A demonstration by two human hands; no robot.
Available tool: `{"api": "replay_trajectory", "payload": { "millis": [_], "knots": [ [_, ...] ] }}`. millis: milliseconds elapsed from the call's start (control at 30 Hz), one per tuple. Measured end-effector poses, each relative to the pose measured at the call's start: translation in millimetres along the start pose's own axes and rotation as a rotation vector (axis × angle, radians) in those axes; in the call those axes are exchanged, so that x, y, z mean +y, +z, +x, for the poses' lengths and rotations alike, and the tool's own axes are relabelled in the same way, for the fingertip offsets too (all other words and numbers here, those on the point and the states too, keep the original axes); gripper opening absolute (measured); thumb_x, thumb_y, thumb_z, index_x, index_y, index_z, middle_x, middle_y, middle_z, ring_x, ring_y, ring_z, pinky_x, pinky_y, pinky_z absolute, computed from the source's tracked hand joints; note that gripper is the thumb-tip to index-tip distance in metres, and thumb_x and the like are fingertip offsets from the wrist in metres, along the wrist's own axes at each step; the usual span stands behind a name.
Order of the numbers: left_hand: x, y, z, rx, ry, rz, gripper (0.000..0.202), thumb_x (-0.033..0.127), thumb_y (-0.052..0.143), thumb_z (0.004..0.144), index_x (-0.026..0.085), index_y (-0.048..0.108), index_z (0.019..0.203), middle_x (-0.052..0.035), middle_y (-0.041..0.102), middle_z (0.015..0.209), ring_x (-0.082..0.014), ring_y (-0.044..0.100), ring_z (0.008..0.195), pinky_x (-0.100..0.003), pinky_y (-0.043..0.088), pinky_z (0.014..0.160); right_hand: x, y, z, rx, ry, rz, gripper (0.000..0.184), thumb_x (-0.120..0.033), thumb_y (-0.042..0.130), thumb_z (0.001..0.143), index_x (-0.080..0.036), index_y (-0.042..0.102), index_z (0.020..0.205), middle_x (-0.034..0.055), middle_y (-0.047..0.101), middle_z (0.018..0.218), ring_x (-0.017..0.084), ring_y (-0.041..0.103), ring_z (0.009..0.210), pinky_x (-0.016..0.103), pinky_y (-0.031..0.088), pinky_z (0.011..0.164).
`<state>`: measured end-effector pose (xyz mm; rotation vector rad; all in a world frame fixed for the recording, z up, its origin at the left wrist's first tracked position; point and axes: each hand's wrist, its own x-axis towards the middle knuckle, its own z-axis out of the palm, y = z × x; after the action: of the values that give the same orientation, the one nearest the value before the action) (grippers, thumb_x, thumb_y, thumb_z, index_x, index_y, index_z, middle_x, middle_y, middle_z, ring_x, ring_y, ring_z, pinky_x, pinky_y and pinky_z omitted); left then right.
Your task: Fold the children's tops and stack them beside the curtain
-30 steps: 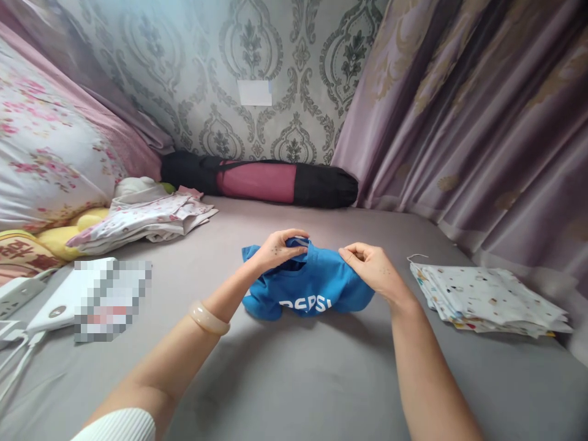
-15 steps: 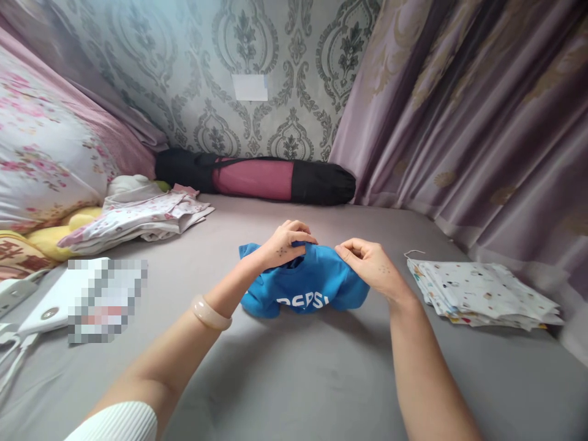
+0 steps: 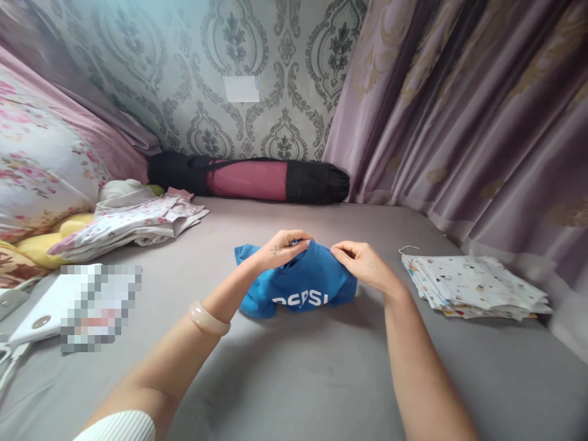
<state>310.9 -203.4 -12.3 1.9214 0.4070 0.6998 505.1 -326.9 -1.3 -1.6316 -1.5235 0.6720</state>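
Note:
A small blue shirt point(image 3: 298, 285) with white lettering lies bunched on the grey bed sheet point(image 3: 294, 380) in front of me. My left hand point(image 3: 278, 250), with a pale bangle on its wrist, pinches the shirt's upper edge near the collar. My right hand point(image 3: 361, 263) pinches the same upper edge a little to the right. Both hands have their fingers closed on the cloth.
A stack of folded spotted white cloths point(image 3: 473, 286) lies at the right by the purple curtain point(image 3: 459, 122). Folded floral clothes point(image 3: 138, 222) and a floral pillow point(image 3: 37, 165) are at the left. A black and pink roll bag point(image 3: 248, 179) lies along the far wall.
Both hands keep their grip on the blue shirt and have shifted only slightly; the view has drifted a little to the right and up.

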Motion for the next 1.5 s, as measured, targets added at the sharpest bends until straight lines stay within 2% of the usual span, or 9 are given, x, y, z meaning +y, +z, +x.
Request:
{"api": "replay_trajectory", "payload": {
  "millis": [267,500,600,667,733,800,967,1267,1500],
  "knots": [
    [7.4,8.6,0.3,-0.028,-0.12,-0.212,0.04,0.054,0.065,0.079,0.014,0.067,0.083,0.0006,0.058,0.067,-0.0094,0.049,0.059,-0.022,0.038,0.055,-12.7,14.8,1.9,0.037,-0.085,0.152,0.032,-0.048,0.06,0.085,-0.02,0.073,0.092,0.0035,0.074,0.091,0.02,0.067,0.084,0.029,0.051,0.074],
    [13.9,9.0,0.2,0.007,-0.182,-0.128,0.043,0.054,0.067,0.078,0.013,0.064,0.065,0.0041,0.042,0.051,-0.0063,0.033,0.048,-0.022,0.023,0.044,-11.5,16.4,1.6,0.015,-0.055,0.156,0.031,-0.048,0.061,0.084,-0.019,0.071,0.088,0.0028,0.073,0.085,0.018,0.065,0.078,0.027,0.05,0.068],
    [8.9,1.4,-3.2,0.072,-0.195,-0.117,0.043,0.056,0.064,0.08,0.014,0.068,0.071,0.0004,0.055,0.058,-0.0097,0.047,0.054,-0.022,0.034,0.05,-4.5,14.8,4.2,0.066,-0.043,0.103,0.032,-0.048,0.058,0.086,-0.019,0.07,0.085,0.0026,0.072,0.083,0.018,0.064,0.077,0.028,0.048,0.07],
    [2.1,-7.1,-7.3,0.189,-0.205,-0.101,0.041,0.056,0.068,0.076,0.015,0.072,0.084,-0.0041,0.068,0.077,-0.0154,0.059,0.071,-0.023,0.044,0.063,1.7,12.3,6.2,0.111,-0.031,0.07,0.033,-0.049,0.057,0.086,-0.018,0.069,0.086,0.0027,0.071,0.082,0.018,0.063,0.077,0.028,0.047,0.071],
    [-6.7,-16.9,-13.1,0.314,-0.241,-0.065,0.042,0.054,0.072,0.072,0.016,0.073,0.093,-0.0072,0.072,0.092,-0.0196,0.063,0.085,-0.025,0.047,0.074,8.1,9.1,7.9,0.138,-0.02,0.049,0.034,-0.049,0.056,0.086,-0.018,0.068,0.085,0.0026,0.07,0.082,0.017,0.061,0.076,0.028,0.046,0.07],
    [-16.2,-26.3,-20.8,0.391,-0.297,-0.029,0.043,0.052,0.074,0.07,0.016,0.073,0.093,-0.0082,0.073,0.093,-0.0206,0.064,0.087,-0.026,0.047,0.076,14.0,5.8,9.1,0.145,-0.009,0.056,0.034,-0.05,0.056,0.086,-0.018,0.068,0.085,0.0024,0.069,0.081,0.016,0.061,0.074,0.027,0.045,0.068],
    [-35.8,-39.4,-43.0,0.314,-0.371,0.026,0.042,0.05,0.075,0.069,0.015,0.071,0.093,-0.0075,0.072,0.087,-0.0212,0.064,0.084,-0.029,0.048,0.076,26.0,-0.2,11.1,0.167,0.03,0.13,0.036,-0.052,0.059,0.083,-0.017,0.066,0.086,0.0023,0.068,0.078,0.016,0.06,0.071,0.027,0.045,0.066],
    [-41.3,-34.7,-50.2,0.151,-0.015,0.588,0.025,0.036,0.056,0.088,0.025,0.067,0.108,-0.0062,0.062,0.112,-0.0216,0.059,0.102,-0.034,0.048,0.092,37.0,0.6,14.7,0.184,0.04,0.17,0.038,-0.056,0.062,0.08,-0.018,0.067,0.085,0.0028,0.069,0.078,0.016,0.061,0.071,0.027,0.045,0.065],
    [-46.7,-30.6,-42.1,0.131,0.065,0.81,0.025,0.035,0.05,0.092,0.023,0.07,0.099,-0.0072,0.066,0.1,-0.0235,0.06,0.096,-0.037,0.047,0.09,29.1,-0.2,11.4,0.18,0.023,0.165,0.037,-0.054,0.061,0.081,-0.018,0.067,0.084,0.0035,0.07,0.081,0.017,0.062,0.074,0.028,0.046,0.068]
  ]
}}
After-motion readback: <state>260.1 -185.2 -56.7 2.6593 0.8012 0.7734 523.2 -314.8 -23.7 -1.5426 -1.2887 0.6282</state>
